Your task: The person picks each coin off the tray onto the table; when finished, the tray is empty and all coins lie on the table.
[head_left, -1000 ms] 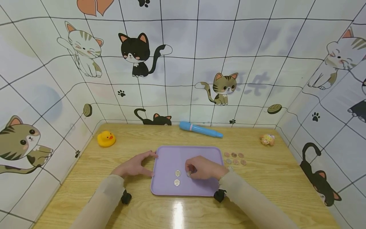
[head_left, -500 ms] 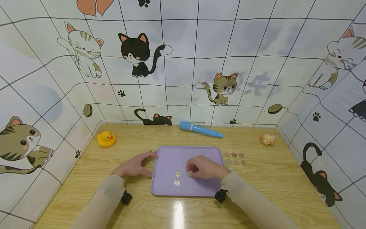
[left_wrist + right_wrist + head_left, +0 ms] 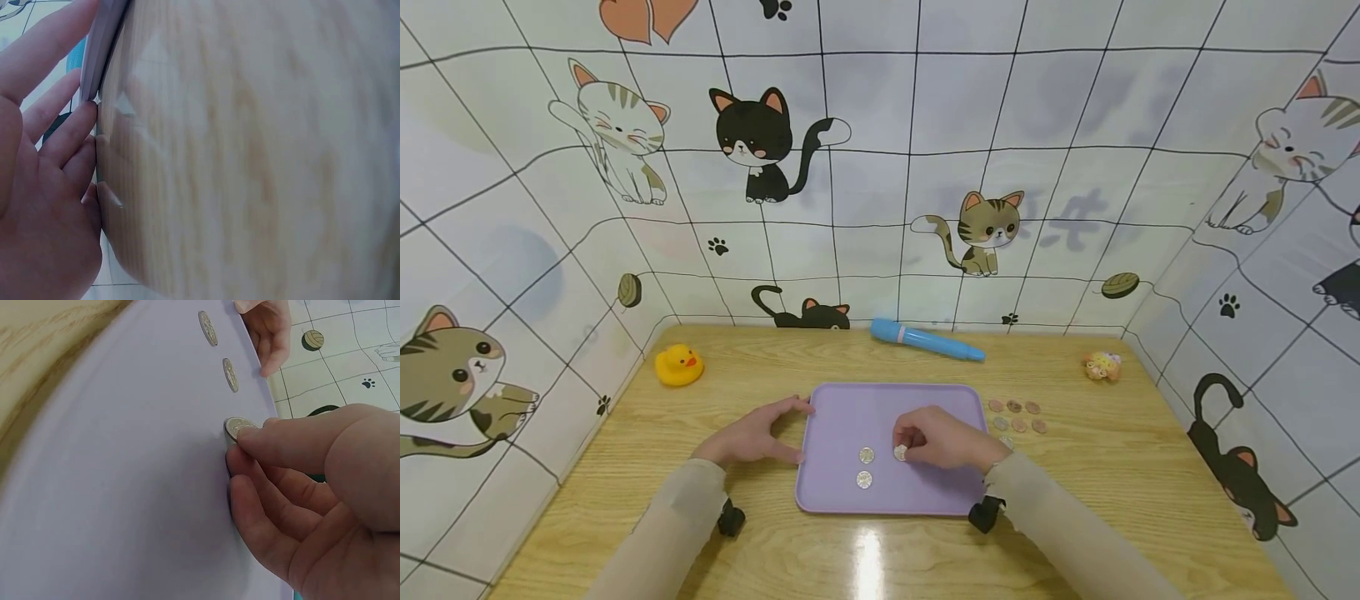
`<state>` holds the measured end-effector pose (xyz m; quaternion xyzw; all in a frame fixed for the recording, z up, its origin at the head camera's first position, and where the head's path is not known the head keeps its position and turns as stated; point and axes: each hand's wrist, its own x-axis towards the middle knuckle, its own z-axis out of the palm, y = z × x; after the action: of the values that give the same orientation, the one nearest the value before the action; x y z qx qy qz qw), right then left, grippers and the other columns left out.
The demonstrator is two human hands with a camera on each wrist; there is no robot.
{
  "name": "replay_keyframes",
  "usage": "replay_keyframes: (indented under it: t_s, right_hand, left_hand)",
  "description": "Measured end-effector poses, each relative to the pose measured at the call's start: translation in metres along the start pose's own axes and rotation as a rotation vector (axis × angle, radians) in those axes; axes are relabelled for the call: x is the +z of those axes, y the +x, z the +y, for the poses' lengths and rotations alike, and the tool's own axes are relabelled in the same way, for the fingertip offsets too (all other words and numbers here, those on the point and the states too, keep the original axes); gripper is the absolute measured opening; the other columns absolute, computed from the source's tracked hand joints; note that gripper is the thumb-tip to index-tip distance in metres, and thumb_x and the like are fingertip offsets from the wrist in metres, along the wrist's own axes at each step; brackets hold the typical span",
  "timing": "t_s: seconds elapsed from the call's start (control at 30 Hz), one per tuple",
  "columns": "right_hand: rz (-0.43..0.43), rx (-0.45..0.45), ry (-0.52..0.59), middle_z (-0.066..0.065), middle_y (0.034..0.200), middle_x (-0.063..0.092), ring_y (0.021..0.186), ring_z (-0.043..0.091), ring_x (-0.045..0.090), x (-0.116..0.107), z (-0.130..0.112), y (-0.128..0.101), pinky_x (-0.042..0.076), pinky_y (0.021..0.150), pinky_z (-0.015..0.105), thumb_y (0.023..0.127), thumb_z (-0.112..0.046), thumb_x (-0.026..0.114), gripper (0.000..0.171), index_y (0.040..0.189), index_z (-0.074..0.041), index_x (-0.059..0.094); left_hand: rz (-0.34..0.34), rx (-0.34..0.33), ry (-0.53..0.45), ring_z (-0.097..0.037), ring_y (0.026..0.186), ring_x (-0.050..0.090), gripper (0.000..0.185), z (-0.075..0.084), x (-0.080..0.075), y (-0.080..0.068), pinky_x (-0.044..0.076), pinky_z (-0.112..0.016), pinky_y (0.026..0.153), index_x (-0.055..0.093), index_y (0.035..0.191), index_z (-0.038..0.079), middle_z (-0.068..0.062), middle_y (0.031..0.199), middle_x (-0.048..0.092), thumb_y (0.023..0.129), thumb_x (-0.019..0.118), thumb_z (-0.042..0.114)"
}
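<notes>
My right hand (image 3: 942, 440) pinches a silver coin (image 3: 240, 425) between thumb and fingers, close over the lilac tray (image 3: 850, 408). Two more silver coins lie flat on the tray to its left, a far coin (image 3: 867, 455) and a near coin (image 3: 864, 480). At the tray's left edge, my left hand (image 3: 751, 432) rests with fingers spread, fingertips at the rim. The left wrist view shows those fingers (image 3: 72, 128) loosely extended along the tray's side, gripping nothing.
Right of the tray, several copper and silver coins (image 3: 1018, 425) lie in rows on the wooden table (image 3: 1105, 483). Behind stand a blue marker-like stick (image 3: 927, 340), a yellow rubber duck (image 3: 679, 365) and a small figurine (image 3: 1102, 366). Cat-print sheeting (image 3: 865, 183) surrounds the table.
My right hand has shifted slightly right with the pinched coin, which now shows more of its face. The left hand and the two coins lying on the tray have stayed put.
</notes>
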<state>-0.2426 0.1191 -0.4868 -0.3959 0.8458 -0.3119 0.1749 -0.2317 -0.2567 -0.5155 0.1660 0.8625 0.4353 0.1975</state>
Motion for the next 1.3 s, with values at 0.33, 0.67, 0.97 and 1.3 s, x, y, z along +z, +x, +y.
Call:
replay_keyframes:
  t_s: [0.33,0.67,0.97,1.3]
  right_hand:
    - [0.035,0.012,0.065,-0.001,0.090,0.071,0.086,0.010,0.064,-0.001,0.006,-0.002,0.057,0.080,0.026,0.093,-0.003,0.077,0.011,0.096,-0.012,0.072]
    - [0.100,0.013,0.120,-0.001,0.090,0.071,0.087,0.011,0.063,-0.007,0.016,-0.012,0.056,0.080,0.028,0.093,-0.005,0.078,0.012,0.102,-0.013,0.075]
    - [0.126,0.053,0.197,0.000,0.097,0.074,0.088,0.013,0.065,-0.020,0.025,-0.030,0.058,0.075,0.027,0.094,-0.004,0.076,0.015,0.108,-0.009,0.077]
    - [0.198,0.119,0.188,0.002,0.099,0.071,0.091,0.015,0.068,-0.039,0.035,-0.062,0.057,0.080,0.026,0.096,-0.006,0.075,0.015,0.111,-0.009,0.075]
  left_hand:
    - [-0.002,-0.006,-0.013,-0.042,0.160,0.016,0.069,-0.001,0.000,0.000,0.010,-0.069,0.127,0.059,0.142,0.028,-0.012,0.173,0.028,0.081,0.093,0.030]
    - [0.004,-0.012,-0.013,-0.043,0.160,0.016,0.070,-0.001,0.000,0.001,0.009,-0.070,0.126,0.060,0.141,0.028,-0.012,0.172,0.029,0.080,0.093,0.030]
    - [0.002,-0.013,-0.026,-0.042,0.160,0.016,0.070,-0.001,0.000,0.001,0.009,-0.069,0.126,0.060,0.141,0.027,-0.012,0.172,0.029,0.080,0.093,0.029]
    - [-0.007,-0.012,-0.033,-0.043,0.160,0.015,0.071,0.000,-0.001,0.000,0.009,-0.069,0.127,0.059,0.142,0.026,-0.013,0.173,0.027,0.080,0.093,0.029]
